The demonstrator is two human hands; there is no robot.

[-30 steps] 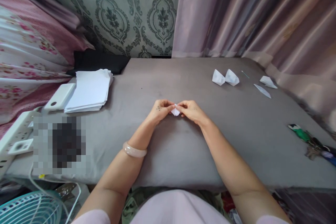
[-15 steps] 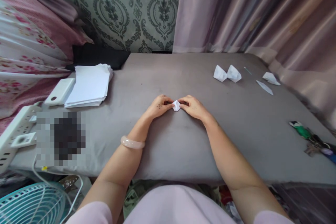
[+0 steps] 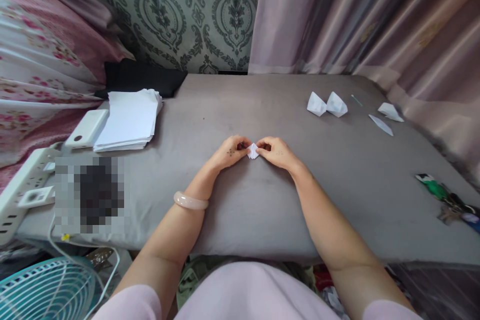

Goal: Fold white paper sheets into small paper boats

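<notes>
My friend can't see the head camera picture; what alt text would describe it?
A person's left hand and right hand hold a small folded white paper at a gray-covered table. A paper stack lies at left, folded paper shapes at right.

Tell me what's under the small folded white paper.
Grey fabric table covering shows near the small folded white paper; whatever lies directly beneath is hidden by it.

The folded piece (image 3: 253,151) and the stack (image 3: 127,120) are matt white paper. Smooth, dull cloth covers the table (image 3: 255,215); the curtain (image 3: 375,15) is cloth with a soft sheen. The bangle (image 3: 190,201) looks glossy, the power strip (image 3: 26,187) plastic.
</notes>
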